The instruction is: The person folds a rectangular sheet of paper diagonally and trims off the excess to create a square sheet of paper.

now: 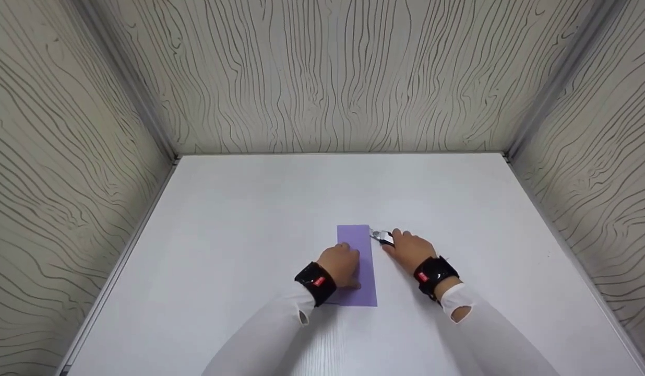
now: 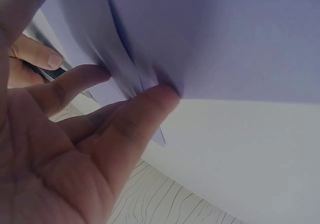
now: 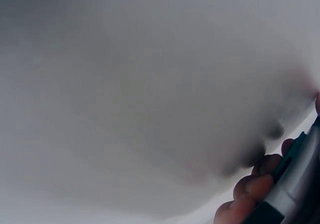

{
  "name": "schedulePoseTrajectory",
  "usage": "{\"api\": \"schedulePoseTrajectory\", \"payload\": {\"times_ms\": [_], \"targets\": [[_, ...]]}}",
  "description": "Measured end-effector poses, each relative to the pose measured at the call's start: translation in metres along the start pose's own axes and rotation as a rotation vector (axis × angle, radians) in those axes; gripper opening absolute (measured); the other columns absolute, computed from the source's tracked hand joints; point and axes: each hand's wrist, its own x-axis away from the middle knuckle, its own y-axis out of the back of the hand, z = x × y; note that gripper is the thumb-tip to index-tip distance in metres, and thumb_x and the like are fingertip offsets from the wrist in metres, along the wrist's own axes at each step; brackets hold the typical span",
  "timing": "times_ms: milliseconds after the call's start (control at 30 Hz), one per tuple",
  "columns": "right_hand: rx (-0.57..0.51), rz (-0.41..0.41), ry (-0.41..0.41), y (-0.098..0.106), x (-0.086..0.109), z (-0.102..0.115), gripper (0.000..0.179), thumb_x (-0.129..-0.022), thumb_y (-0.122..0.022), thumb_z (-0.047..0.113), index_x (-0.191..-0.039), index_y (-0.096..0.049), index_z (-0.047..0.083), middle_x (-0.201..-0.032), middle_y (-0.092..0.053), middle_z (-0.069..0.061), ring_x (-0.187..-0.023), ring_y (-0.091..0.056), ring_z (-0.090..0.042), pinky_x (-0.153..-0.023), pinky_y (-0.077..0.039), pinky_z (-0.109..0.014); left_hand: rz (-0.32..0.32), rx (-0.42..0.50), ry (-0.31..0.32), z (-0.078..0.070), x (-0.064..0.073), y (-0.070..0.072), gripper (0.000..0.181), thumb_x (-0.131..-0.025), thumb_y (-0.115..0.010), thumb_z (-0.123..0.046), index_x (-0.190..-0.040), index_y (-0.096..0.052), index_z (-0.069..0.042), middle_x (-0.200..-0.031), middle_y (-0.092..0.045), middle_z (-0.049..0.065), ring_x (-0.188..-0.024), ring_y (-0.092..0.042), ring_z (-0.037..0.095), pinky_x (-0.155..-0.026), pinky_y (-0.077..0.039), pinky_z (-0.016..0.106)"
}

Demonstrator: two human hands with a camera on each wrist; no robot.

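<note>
A tall piece of purple paper (image 1: 365, 271) lies on the white table, and a loose layer or fold of it shows in the left wrist view. My left hand (image 1: 339, 265) rests on the paper, its fingertips and thumb pressing down with a buckled part between them. My right hand (image 1: 412, 251) grips a small silver and dark hand tool (image 1: 381, 236); its exact kind is unclear. The tool's metal end is at the paper's upper right edge. Curled fingers wrap the tool's handle (image 3: 295, 179) in the right wrist view, while its working end is hidden there.
The white table (image 1: 239, 219) reaches back to wood-grain panels (image 1: 322, 78), with more panels on the left and right sides. Metal corner posts (image 1: 140, 104) stand where the panels meet.
</note>
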Motion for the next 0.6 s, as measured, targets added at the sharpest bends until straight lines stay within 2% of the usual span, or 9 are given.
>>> {"api": "schedulePoseTrajectory", "payload": {"times_ms": [233,467,600], "targets": [[-0.023,0.002,0.003,0.0039,-0.0010,0.0031,0.042,-0.106,-0.069,0.037,-0.106,-0.059,-0.003,-0.080,-0.064,-0.020,-0.065,-0.065,-0.039,-0.057,-0.054,-0.055,0.007,0.002,0.002,-0.0005,0.0023,0.0050,0.058,-0.081,-0.093,-0.055,-0.109,-0.074,-0.007,-0.101,-0.072,0.008,-0.091,-0.069,0.021,-0.083,-0.063,0.037],[0.019,0.012,-0.011,0.0037,-0.0010,0.0000,0.044,-0.107,-0.067,0.039,-0.108,-0.060,-0.004,-0.081,-0.064,-0.020,-0.063,-0.064,-0.036,-0.057,-0.055,-0.053,0.022,0.022,0.004,-0.0004,0.0017,0.0045,0.060,-0.081,-0.094,-0.054,-0.113,-0.074,-0.007,-0.104,-0.072,0.009,-0.093,-0.070,0.023,-0.084,-0.063,0.037],[0.015,0.016,-0.011,0.0047,-0.0029,0.0009,0.045,-0.107,-0.067,0.039,-0.112,-0.061,-0.005,-0.083,-0.065,-0.022,-0.067,-0.066,-0.039,-0.059,-0.056,-0.055,0.025,0.032,0.014,-0.0002,0.0016,0.0042,0.060,-0.080,-0.094,-0.053,-0.114,-0.074,-0.007,-0.105,-0.071,0.009,-0.094,-0.070,0.023,-0.085,-0.062,0.037]]}}
